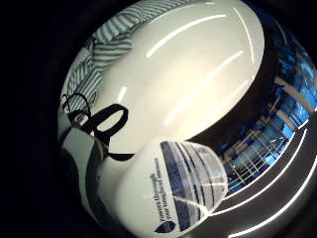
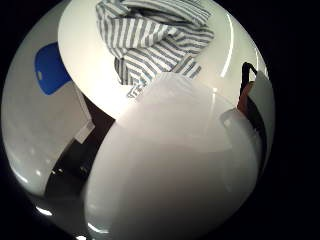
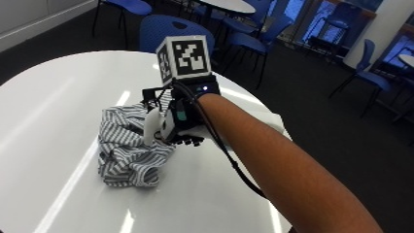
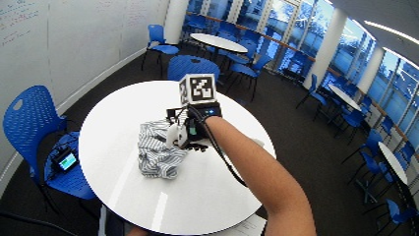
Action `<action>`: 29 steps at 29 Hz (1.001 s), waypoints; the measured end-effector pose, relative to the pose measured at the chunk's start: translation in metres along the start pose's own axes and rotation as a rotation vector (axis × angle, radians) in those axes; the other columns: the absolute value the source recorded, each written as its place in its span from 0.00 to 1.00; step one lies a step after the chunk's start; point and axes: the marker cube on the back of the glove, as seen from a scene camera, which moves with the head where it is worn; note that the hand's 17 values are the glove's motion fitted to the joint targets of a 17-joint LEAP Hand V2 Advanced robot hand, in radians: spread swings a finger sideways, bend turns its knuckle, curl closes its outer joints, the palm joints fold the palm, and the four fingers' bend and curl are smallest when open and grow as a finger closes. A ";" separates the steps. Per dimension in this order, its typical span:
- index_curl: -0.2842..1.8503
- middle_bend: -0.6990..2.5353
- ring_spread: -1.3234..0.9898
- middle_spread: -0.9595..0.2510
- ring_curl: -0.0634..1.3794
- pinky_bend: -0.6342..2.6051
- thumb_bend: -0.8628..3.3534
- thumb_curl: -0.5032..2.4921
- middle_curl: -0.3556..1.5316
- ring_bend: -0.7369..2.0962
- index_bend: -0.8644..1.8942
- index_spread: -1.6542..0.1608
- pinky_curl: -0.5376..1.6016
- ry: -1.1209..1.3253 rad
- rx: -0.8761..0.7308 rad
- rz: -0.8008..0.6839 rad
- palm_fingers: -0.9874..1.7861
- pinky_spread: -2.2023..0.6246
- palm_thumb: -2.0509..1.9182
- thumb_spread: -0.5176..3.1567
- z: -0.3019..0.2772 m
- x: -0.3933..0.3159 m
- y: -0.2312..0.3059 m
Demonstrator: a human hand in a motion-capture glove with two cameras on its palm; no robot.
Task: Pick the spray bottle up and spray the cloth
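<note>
Your round white tabletop (image 3: pixel 52 111) carries the striped cloth (image 3: pixel 129 150), bunched in a heap near its middle. Your gloved right hand (image 3: pixel 184 119) hangs just beside the heap, on its far-from-wall side, the grip closed around the white spray bottle (image 3: pixel 152 127). The bottle stands roughly upright in your hand, its body filling both palm views. The cloth lies directly ahead of and below the bottle, so the nozzle likely needs only to face the heap before you squeeze.

A round white table (image 4: pixel 124 196) stands on dark floor (image 4: pixel 288 123). Blue chairs (image 4: pixel 36 128) (several more behind) line a window wall (image 4: pixel 367 64).
</note>
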 end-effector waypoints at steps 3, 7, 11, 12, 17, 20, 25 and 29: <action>0.42 0.42 0.48 0.61 0.39 0.32 0.20 0.44 0.49 0.51 0.47 0.76 0.44 0.085 -0.017 0.048 0.85 0.68 0.75 0.24 0.005 -0.002 -0.011; 0.42 0.43 0.48 0.61 0.39 0.32 0.20 0.44 0.49 0.51 0.47 0.76 0.44 0.154 -0.044 0.088 0.85 0.68 0.75 0.24 0.015 -0.004 -0.024; 0.42 0.43 0.48 0.61 0.39 0.32 0.20 0.44 0.49 0.51 0.47 0.76 0.44 0.147 -0.070 0.080 0.85 0.68 0.75 0.24 0.025 -0.002 -0.030; 0.42 0.43 0.48 0.61 0.39 0.32 0.20 0.44 0.49 0.51 0.47 0.76 0.44 0.144 -0.075 0.081 0.85 0.68 0.75 0.24 0.026 -0.002 -0.030; 0.42 0.43 0.47 0.61 0.38 0.32 0.20 0.44 0.49 0.51 0.47 0.76 0.44 0.141 -0.062 0.072 0.85 0.67 0.75 0.24 0.026 -0.003 -0.032; 0.42 0.43 0.47 0.61 0.38 0.32 0.20 0.44 0.49 0.51 0.47 0.76 0.44 0.124 -0.019 0.044 0.85 0.68 0.75 0.24 0.024 -0.006 -0.031; 0.42 0.43 0.47 0.61 0.38 0.32 0.20 0.44 0.49 0.51 0.47 0.76 0.44 0.015 0.196 -0.067 0.85 0.68 0.75 0.24 0.005 -0.018 -0.024; 0.42 0.43 0.48 0.61 0.38 0.32 0.20 0.44 0.49 0.51 0.47 0.76 0.44 -0.113 0.388 -0.164 0.85 0.68 0.75 0.24 -0.020 -0.025 -0.010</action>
